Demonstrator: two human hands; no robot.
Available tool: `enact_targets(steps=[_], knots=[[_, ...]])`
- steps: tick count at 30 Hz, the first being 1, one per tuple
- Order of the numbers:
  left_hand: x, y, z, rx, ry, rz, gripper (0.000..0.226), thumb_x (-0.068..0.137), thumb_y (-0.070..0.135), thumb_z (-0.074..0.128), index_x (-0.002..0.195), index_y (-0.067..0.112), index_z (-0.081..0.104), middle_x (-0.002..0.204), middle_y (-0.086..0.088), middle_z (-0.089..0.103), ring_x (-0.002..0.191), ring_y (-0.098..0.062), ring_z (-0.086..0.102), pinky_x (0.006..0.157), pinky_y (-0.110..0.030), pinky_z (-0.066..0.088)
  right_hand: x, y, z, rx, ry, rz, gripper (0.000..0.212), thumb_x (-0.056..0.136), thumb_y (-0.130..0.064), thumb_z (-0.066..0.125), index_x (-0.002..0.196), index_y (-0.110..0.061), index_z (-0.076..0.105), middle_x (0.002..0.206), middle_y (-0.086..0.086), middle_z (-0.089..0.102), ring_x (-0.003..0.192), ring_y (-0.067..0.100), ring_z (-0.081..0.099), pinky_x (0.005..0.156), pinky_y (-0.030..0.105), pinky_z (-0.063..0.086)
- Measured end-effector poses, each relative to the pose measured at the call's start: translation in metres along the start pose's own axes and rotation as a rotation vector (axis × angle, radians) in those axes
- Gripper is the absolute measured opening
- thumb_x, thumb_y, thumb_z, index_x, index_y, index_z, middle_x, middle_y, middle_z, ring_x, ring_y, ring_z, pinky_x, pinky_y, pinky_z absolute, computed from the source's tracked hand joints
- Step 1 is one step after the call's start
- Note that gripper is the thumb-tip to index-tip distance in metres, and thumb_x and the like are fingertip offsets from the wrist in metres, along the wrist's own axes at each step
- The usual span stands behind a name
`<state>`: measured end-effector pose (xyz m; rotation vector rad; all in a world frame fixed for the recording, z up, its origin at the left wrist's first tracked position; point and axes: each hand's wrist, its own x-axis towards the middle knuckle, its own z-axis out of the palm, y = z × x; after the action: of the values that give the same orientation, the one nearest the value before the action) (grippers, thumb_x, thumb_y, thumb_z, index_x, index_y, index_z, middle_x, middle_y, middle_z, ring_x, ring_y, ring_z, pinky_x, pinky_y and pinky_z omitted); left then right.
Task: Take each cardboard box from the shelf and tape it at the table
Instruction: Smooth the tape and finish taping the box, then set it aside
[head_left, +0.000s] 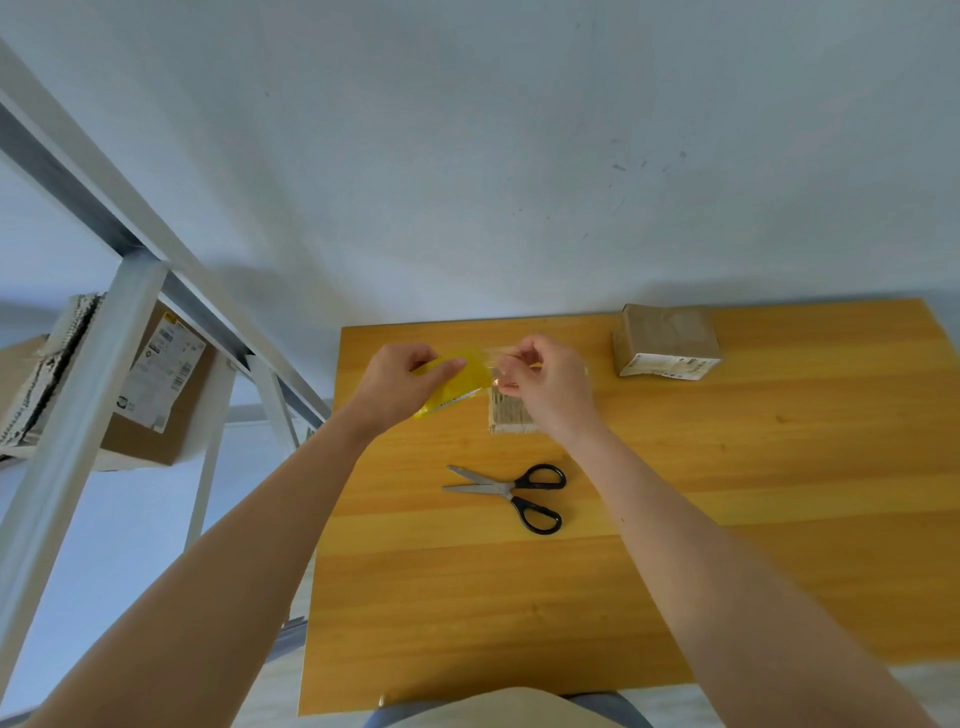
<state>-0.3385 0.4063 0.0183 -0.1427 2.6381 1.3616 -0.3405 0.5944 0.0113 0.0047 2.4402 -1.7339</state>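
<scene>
My left hand (400, 382) grips a yellow roll of tape (460, 382) above the wooden table (675, 519). Just to its right, my right hand (545, 379) pinches the clear free end of the tape. A small cardboard box (506, 415) lies on the table under my right hand, partly hidden by it. A second, taped cardboard box (665, 338) with a white label stands at the table's back right. Another labelled cardboard box (166, 384) sits on the white metal shelf (98, 374) at the left.
Black-handled scissors (514, 493) lie open on the table in front of the small box. Flattened cardboard (41, 374) leans on the shelf at the far left. A pale wall rises behind the table. The shelf's frame stands close to the table's left edge.
</scene>
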Motion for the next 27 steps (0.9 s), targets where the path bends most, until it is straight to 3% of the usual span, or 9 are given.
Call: enact_targets(steps=[4, 9, 13, 15, 17, 20, 22, 27], knots=[[-0.001, -0.004, -0.006, -0.084, -0.111, -0.070, 0.047, 0.083, 0.049, 0.066, 0.070, 0.007, 0.051, 0.059, 0.000, 0.033, 0.056, -0.013, 0.032, 0.054, -0.026, 0.025, 0.000, -0.004, -0.007, 0.304, -0.107, 0.287, 0.017, 0.094, -0.007, 0.061, 0.109, 0.001, 0.060, 0.098, 0.019, 0.068, 0.083, 0.023, 0.072, 0.074, 0.030, 0.060], [-0.002, -0.015, -0.017, -0.227, -0.276, -0.095, 0.032, 0.084, 0.038, 0.068, 0.068, 0.013, 0.057, 0.073, -0.008, 0.048, 0.076, -0.022, 0.045, 0.072, -0.036, 0.031, -0.002, 0.001, -0.011, 0.334, -0.096, 0.311, 0.012, 0.089, -0.003, 0.065, 0.101, -0.001, 0.061, 0.093, 0.018, 0.069, 0.076, 0.022, 0.073, 0.069, 0.028, 0.060], [0.006, -0.015, -0.015, -0.067, -0.237, -0.044, 0.043, 0.088, 0.029, 0.067, 0.056, 0.015, 0.042, 0.057, 0.003, 0.031, 0.054, -0.011, 0.029, 0.055, -0.023, 0.023, 0.001, 0.004, -0.015, 0.319, -0.060, 0.334, 0.012, 0.087, -0.001, 0.067, 0.098, 0.001, 0.063, 0.089, 0.017, 0.067, 0.077, 0.023, 0.072, 0.069, 0.029, 0.060], [0.010, -0.019, -0.012, 0.101, -0.159, 0.017, 0.051, 0.086, 0.035, 0.070, 0.056, 0.013, 0.035, 0.057, 0.001, 0.023, 0.053, -0.013, 0.025, 0.054, -0.027, 0.021, 0.003, 0.005, -0.019, 0.299, -0.040, 0.347, 0.012, 0.086, -0.001, 0.067, 0.098, 0.001, 0.065, 0.089, 0.016, 0.068, 0.075, 0.022, 0.071, 0.068, 0.027, 0.059], [0.014, -0.027, -0.010, 0.195, -0.110, 0.015, 0.051, 0.083, 0.041, 0.071, 0.058, 0.008, 0.041, 0.056, -0.002, 0.026, 0.053, -0.016, 0.028, 0.056, -0.031, 0.023, 0.006, 0.005, -0.021, 0.249, -0.049, 0.367, 0.009, 0.086, -0.001, 0.068, 0.095, -0.001, 0.066, 0.088, 0.015, 0.068, 0.075, 0.021, 0.071, 0.068, 0.027, 0.060], [0.021, -0.034, -0.005, 0.242, -0.093, -0.004, 0.049, 0.082, 0.049, 0.069, 0.070, 0.002, 0.062, 0.056, -0.004, 0.044, 0.054, -0.018, 0.042, 0.055, -0.034, 0.033, 0.012, 0.010, -0.021, 0.172, -0.061, 0.412, 0.004, 0.086, -0.004, 0.068, 0.086, -0.005, 0.065, 0.089, 0.013, 0.069, 0.078, 0.019, 0.071, 0.070, 0.028, 0.060], [0.027, -0.035, -0.003, 0.302, -0.088, 0.010, 0.045, 0.082, 0.054, 0.066, 0.087, 0.009, 0.071, 0.063, -0.003, 0.058, 0.060, -0.020, 0.054, 0.057, -0.033, 0.041, 0.015, 0.016, -0.018, 0.122, -0.057, 0.423, 0.004, 0.087, -0.007, 0.068, 0.085, -0.006, 0.064, 0.089, 0.013, 0.069, 0.081, 0.020, 0.071, 0.072, 0.028, 0.060], [0.039, -0.041, 0.002, 0.417, -0.043, 0.007, 0.055, 0.084, 0.056, 0.062, 0.116, 0.012, 0.068, 0.100, -0.003, 0.071, 0.085, -0.018, 0.062, 0.074, -0.031, 0.050, 0.025, 0.030, -0.006, -0.091, -0.028, 0.355, 0.014, 0.090, -0.013, 0.068, 0.076, -0.010, 0.066, 0.078, 0.009, 0.071, 0.076, 0.019, 0.072, 0.075, 0.032, 0.060]])
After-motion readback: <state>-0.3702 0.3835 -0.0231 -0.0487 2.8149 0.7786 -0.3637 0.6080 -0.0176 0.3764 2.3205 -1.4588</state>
